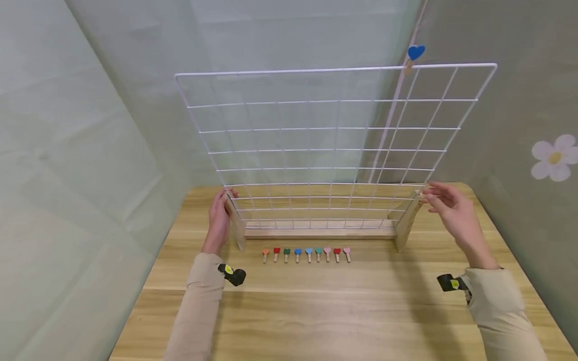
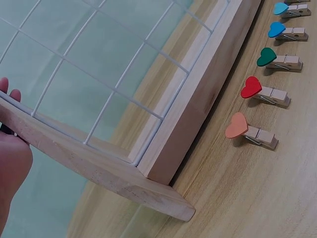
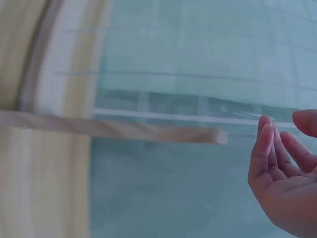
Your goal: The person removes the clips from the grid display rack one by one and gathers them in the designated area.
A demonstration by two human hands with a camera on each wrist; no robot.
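Left hand [image 2: 12, 163] cut off at left frame edge in left wrist view, fingers largely hidden behind wooden stand [image 2: 99, 168]. Right wrist view blurred; right hand [image 3: 287, 173] cropped at lower right. Row of heart clips [image 2: 270, 94] truncated at upper right.

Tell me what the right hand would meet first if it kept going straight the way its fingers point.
Most likely the right wooden foot of the wire grid stand: the right hand is open, fingertips aimed left at its top end, just short of it. Depth is unclear, so contact cannot be ruled out.

Upright white wire grid [image 1: 325, 145], wooden-footed
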